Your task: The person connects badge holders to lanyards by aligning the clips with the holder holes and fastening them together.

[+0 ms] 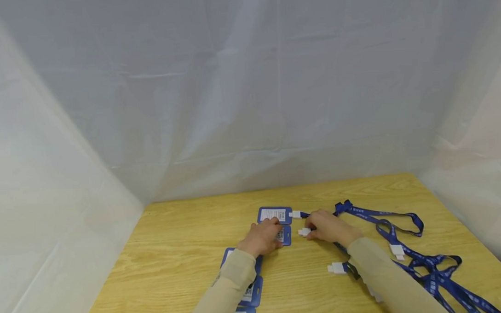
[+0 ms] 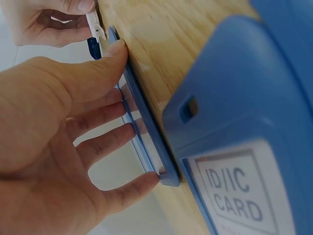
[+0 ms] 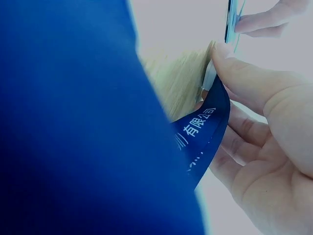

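Note:
My left hand [image 1: 260, 236] spans a blue ID badge holder [image 1: 286, 236] on the table, thumb at one edge and fingers spread to the other. The same badge holder [image 2: 146, 117] appears nearly edge-on in the left wrist view. Facing its slotted end, my right hand [image 1: 329, 226] pinches the white plastic clip [image 1: 304, 232] of a blue lanyard. White printed characters show on its strap [image 3: 205, 122] in the right wrist view. Directly behind lies another badge holder [image 1: 274, 215], with a white lanyard clip [image 1: 296, 214] at its slotted end.
More blue badge holders [image 1: 255, 292] lie in a column by my left forearm, partly covered by the sleeve. Several blue lanyards [image 1: 432, 265] with white clips [image 1: 336, 267] sprawl across the right side of the wooden table [image 1: 175, 251]. White sheeting [image 1: 240, 106] stands behind and at both sides.

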Demonstrator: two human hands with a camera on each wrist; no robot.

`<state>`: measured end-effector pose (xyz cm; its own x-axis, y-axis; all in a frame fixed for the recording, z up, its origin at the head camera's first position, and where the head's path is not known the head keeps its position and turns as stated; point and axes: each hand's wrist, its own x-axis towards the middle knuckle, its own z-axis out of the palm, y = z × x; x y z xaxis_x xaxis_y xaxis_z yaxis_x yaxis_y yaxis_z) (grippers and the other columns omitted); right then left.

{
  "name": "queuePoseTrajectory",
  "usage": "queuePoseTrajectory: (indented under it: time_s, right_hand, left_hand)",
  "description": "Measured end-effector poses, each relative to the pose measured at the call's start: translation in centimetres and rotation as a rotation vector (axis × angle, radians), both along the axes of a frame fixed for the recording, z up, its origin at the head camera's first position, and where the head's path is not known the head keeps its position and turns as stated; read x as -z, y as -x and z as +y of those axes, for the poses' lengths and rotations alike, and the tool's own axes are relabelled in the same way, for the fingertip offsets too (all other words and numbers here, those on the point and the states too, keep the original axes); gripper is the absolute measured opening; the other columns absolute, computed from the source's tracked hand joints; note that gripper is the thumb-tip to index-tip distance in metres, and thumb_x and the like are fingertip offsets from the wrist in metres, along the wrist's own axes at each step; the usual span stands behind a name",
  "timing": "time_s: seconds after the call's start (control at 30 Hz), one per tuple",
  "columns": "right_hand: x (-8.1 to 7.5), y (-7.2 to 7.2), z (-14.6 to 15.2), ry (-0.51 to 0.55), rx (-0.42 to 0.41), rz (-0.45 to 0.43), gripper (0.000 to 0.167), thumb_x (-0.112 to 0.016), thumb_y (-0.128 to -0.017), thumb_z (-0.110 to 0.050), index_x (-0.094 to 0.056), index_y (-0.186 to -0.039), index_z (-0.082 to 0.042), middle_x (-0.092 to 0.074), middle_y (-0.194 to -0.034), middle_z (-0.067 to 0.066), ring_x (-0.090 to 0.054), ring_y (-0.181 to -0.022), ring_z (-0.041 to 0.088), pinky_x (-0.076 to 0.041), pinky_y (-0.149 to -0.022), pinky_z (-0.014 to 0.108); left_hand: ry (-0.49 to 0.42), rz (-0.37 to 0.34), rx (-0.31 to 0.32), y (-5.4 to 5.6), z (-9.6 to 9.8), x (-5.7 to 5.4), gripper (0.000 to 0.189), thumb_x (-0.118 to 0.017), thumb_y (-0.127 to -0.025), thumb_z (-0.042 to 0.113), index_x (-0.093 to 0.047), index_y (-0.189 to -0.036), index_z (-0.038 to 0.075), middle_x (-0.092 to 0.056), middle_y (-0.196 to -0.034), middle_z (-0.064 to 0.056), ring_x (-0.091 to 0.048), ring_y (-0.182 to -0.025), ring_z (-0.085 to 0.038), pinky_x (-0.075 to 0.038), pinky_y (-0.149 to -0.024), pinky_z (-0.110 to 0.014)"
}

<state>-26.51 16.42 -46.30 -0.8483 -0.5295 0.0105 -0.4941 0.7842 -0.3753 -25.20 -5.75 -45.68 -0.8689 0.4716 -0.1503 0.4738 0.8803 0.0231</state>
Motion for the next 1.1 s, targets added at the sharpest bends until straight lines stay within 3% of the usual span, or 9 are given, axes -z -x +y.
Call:
queuePoseTrajectory:
  time_s: [0.27, 0.5, 0.83, 1.1]
  right_hand:
    - [0.2, 0.2, -0.1, -0.004, -0.014, 0.012, 0.014, -0.082, -0.085, -0.017, -0.078, -0.094, -0.007, -0.074, -0.090, 0.003, -0.066, -0.082, 0.016, -0.058, -0.078, 0.038]
    - [0.3, 0.1, -0.4, 0.003, 0.045, -0.012, 0.014, -0.082, -0.085, -0.018, -0.078, -0.094, -0.008, -0.074, -0.093, 0.003, -0.066, -0.086, 0.017, -0.058, -0.081, 0.040]
    - [0.3, 0.2, -0.9, -0.024, 0.063, -0.030, 0.021, -0.083, -0.084, -0.020, -0.078, -0.100, -0.007, -0.074, -0.100, 0.006, -0.068, -0.097, 0.024, -0.057, -0.090, 0.044]
    - [0.1, 0.3, -1.0, -0.043, 0.056, -0.024, 0.020, -0.083, -0.084, -0.021, -0.078, -0.098, -0.008, -0.074, -0.099, 0.004, -0.067, -0.096, 0.023, -0.057, -0.090, 0.043]
  left_hand:
    - [-0.019, -0.004, -0.003, -0.1, 0.0, 0.1, 0.044, -0.074, -0.093, 0.035, -0.067, -0.132, 0.017, -0.060, -0.127, 0.000, -0.058, -0.118, -0.022, -0.051, -0.101, -0.056]
    - [-0.021, -0.005, -0.014, 0.0, 0.0, 0.3, 0.044, -0.072, -0.094, 0.036, -0.065, -0.133, 0.019, -0.059, -0.129, 0.001, -0.058, -0.119, -0.021, -0.047, -0.102, -0.061]
    - [-0.020, -0.001, -0.018, -0.3, 0.2, 0.5, 0.044, -0.070, -0.095, 0.039, -0.064, -0.135, 0.021, -0.057, -0.132, 0.004, -0.056, -0.122, -0.021, -0.049, -0.100, -0.060]
    - [-0.021, 0.020, -0.004, -0.2, 0.3, 0.8, 0.045, -0.069, -0.096, 0.039, -0.063, -0.136, 0.021, -0.056, -0.135, 0.003, -0.055, -0.123, -0.021, -0.050, -0.099, -0.060]
